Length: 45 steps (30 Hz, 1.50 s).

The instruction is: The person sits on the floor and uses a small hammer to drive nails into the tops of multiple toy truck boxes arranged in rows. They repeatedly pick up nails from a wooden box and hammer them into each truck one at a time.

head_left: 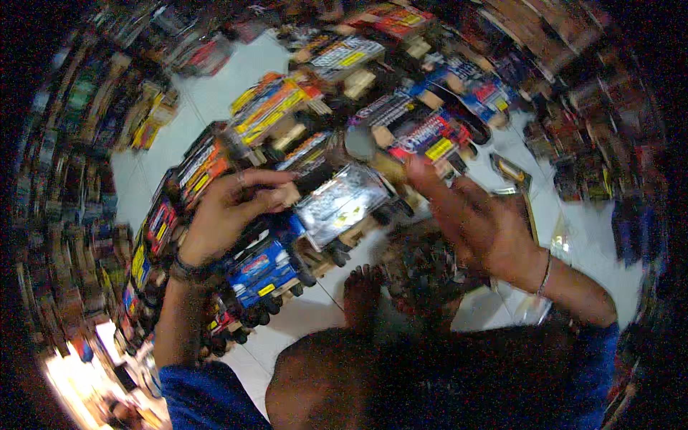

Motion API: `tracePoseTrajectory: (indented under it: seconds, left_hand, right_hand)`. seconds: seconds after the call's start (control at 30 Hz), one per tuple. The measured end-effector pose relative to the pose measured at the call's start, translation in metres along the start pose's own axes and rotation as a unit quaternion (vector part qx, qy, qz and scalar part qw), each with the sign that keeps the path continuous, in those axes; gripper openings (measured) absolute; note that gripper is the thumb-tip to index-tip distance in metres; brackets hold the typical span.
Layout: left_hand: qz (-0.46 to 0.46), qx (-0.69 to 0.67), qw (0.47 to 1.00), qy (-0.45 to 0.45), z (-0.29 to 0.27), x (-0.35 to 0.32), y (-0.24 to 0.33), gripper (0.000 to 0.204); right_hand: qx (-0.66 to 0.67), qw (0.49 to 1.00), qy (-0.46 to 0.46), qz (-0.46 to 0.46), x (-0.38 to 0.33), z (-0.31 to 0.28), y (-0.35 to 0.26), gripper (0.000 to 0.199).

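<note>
My left hand [226, 208], a dark band on its wrist, reaches over a cluster of toy trucks. Its thumb and fingers close on a small pale wooden piece [288, 195] beside a truck with a shiny silver-white side panel [344, 204]. My right hand [484, 218], blurred by motion, is closed around what looks like the tan handle of a tool with a rounded grey head [360, 143]. That head hangs above the trucks; blur hides its exact kind. A blue toy truck [261, 272] lies on its side below my left hand.
More colourful toy trucks, such as a yellow-orange one [276, 107] and a red one [430, 140], crowd the pale tiled floor [251, 64]. A small framed tray [512, 172] lies right. My bare foot [363, 294] is close to the trucks. Stacked goods line the edges.
</note>
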<state>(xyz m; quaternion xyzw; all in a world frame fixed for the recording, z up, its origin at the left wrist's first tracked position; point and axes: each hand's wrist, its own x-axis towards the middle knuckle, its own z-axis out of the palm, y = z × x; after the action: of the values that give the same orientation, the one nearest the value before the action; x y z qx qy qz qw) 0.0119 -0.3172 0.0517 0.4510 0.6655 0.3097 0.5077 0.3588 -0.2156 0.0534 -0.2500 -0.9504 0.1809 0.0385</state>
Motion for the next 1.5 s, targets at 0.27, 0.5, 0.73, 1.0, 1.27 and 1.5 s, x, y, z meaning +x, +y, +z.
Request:
tracePoseTrajectory:
  seconds: [0.27, 0.5, 0.73, 1.0, 1.27, 1.5]
  left_hand:
    - [0.246, 0.277, 0.906, 0.206, 0.062, -0.029, 0.044, 0.022]
    - [0.070, 0.245, 0.898, -0.358, 0.165, -0.011, 0.033, 0.029]
    - [0.223, 0.483, 0.766, -0.362, 0.256, 0.019, -0.060, 0.043]
    - [0.168, 0.679, 0.635, -0.327, 0.291, 0.079, -0.142, 0.020]
    - [0.196, 0.597, 0.678, -0.382, 0.289, 0.108, -0.176, 0.028]
    - [0.028, 0.142, 0.849, -0.507, 0.273, 0.125, -0.145, 0.021]
  right_hand:
    - [0.055, 0.930, 0.339, 0.132, -0.052, -0.020, 0.058, 0.054]
    - [0.184, 0.903, 0.350, 0.170, -0.086, -0.001, 0.130, 0.055]
    - [0.091, 0.934, 0.313, 0.148, -0.109, 0.041, 0.191, 0.052]
    - [0.074, 0.932, 0.323, 0.148, -0.115, 0.076, 0.210, 0.051]
    - [0.073, 0.935, 0.317, 0.141, -0.110, 0.087, 0.213, 0.049]
    - [0.037, 0.939, 0.306, 0.152, -0.108, 0.093, 0.215, 0.049]
